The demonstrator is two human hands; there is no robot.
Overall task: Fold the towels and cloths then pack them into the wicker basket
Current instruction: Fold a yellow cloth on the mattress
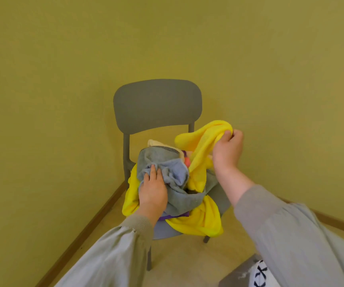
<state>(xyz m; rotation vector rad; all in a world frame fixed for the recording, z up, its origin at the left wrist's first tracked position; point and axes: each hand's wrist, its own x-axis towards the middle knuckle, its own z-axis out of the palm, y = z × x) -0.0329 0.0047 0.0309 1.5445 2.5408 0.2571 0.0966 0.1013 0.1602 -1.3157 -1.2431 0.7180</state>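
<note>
Head view: right hand (228, 150) grips the yellow towel (200, 216), lifted over the chair (156, 104) seat; left hand (153, 189) presses flat on the grey towel (179, 195).

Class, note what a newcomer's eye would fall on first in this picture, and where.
The bright yellow towel stands out, held up by the right hand at centre right. Beside it, the left hand presses on a grey towel heaped on the chair in the corner.
</note>
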